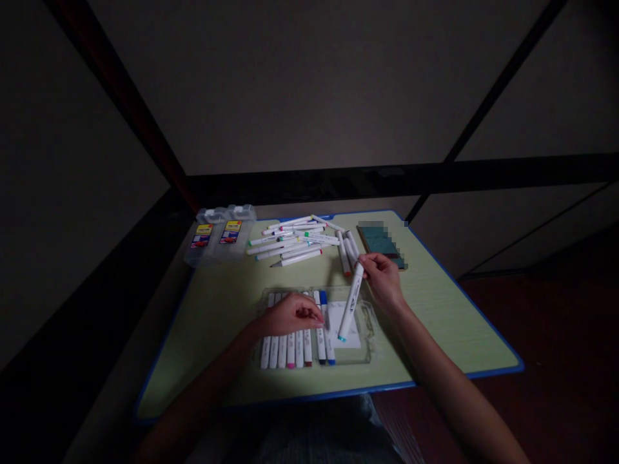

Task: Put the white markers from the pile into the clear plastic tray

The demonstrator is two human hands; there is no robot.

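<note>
In my right hand (383, 281) is a white marker (352, 303), pinched near its upper end. It slants down to the left, its teal end over the white paper (353, 339) in the right part of a clear plastic case (370, 354). My left hand (293, 314) hovers over the case with its fingers curled; whether they hold anything is hidden. Below and beside that hand, several white markers (291, 351) stand side by side in the case. A blue-ended marker (331, 351) lies at the right of this row, close to my left fingertips.
A loose pile of white markers (290, 245) lies farther back, with a few more markers (344, 254) to its right. Two clear case parts with labels (231, 232) rest at the back left. A partly pixelated green flat object (382, 240) lies back right. The table (217, 348) has blue edging.
</note>
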